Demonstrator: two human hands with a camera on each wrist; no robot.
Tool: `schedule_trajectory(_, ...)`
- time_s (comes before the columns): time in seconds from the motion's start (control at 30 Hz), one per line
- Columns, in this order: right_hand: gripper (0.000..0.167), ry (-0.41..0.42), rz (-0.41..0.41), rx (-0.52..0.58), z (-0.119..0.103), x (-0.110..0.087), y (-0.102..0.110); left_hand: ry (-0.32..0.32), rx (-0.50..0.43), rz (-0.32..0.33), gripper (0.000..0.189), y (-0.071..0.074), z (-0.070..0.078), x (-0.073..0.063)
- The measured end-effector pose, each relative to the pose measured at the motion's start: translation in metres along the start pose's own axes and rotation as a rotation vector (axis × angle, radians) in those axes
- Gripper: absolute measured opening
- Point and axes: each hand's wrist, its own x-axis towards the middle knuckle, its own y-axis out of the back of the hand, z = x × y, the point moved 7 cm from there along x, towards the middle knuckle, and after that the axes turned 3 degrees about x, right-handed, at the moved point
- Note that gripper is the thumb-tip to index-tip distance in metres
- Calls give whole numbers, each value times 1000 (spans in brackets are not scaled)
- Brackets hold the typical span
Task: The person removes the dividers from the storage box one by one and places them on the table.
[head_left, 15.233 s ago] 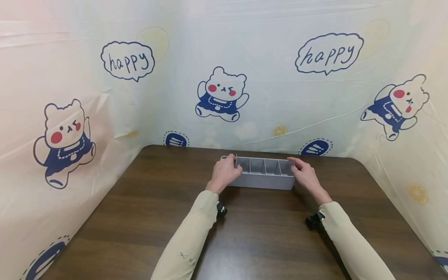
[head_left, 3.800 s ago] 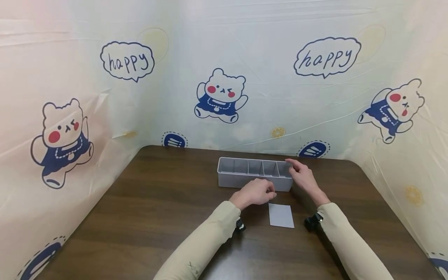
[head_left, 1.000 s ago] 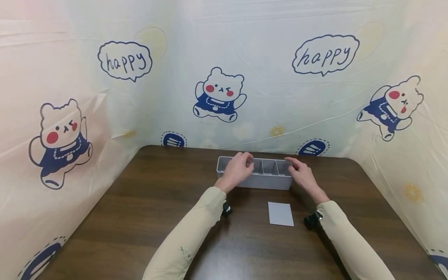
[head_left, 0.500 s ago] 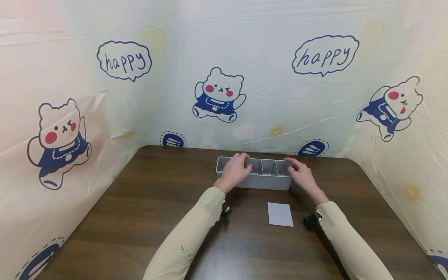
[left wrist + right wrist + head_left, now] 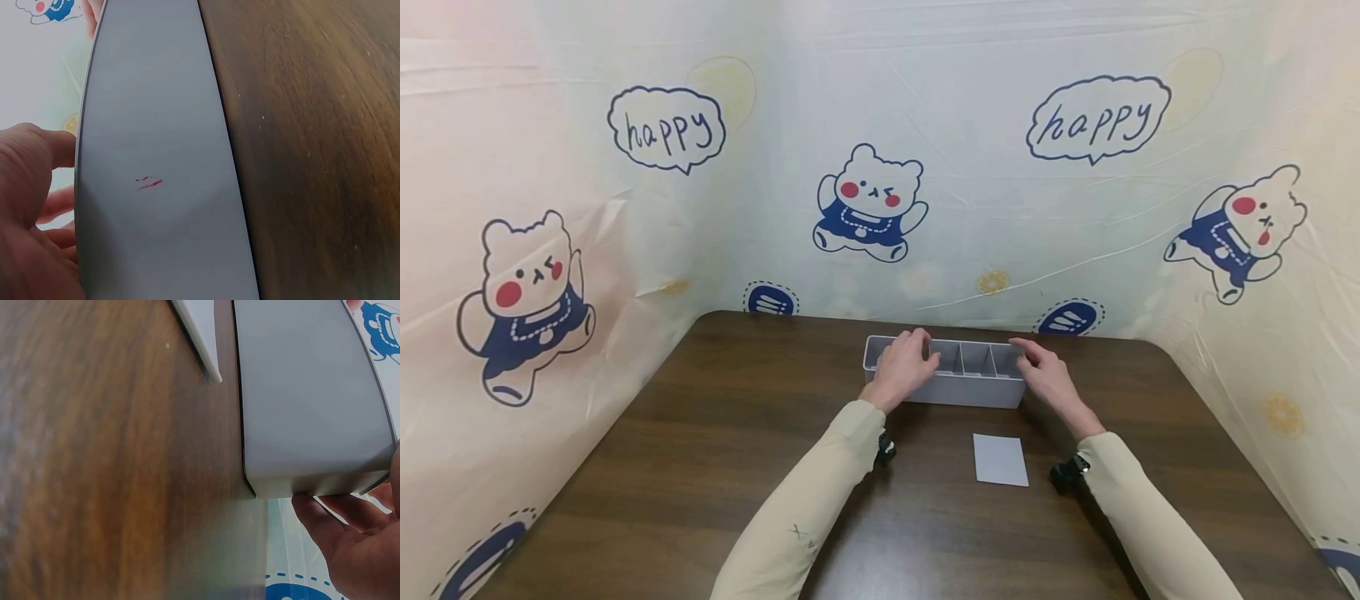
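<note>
Grey divided tray (image 5: 970,385) lies at the far middle of the surface (image 5: 700,467), long axis left-right. Left hand (image 5: 901,367) curls over its left part, pinching inside; right hand (image 5: 1045,372) grips its right end.

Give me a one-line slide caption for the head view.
Left hand pinches a divider inside the gray compartment tray; right hand holds its end; loose divider panel on table.
</note>
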Motion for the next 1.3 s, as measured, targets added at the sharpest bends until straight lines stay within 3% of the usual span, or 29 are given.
schedule_trajectory(0.2, 41, 8, 1, -2, 0, 0, 0, 39, 48, -39, 39, -3, 0, 1)
schedule_trajectory(0.67, 41, 2, -3, 5, 1, 0, -1, 62, 14, -56, 37, -6, -3, 1)
schedule_trajectory(1.0, 41, 1, 8, -6, 1, 1, -1, 80, 60, -116, 45, -12, -7, 4)
schedule_trajectory(1.3, 41, 6, 8, -6, 2, 0, -1, 89, 40, -141, 42, -13, -8, 5)
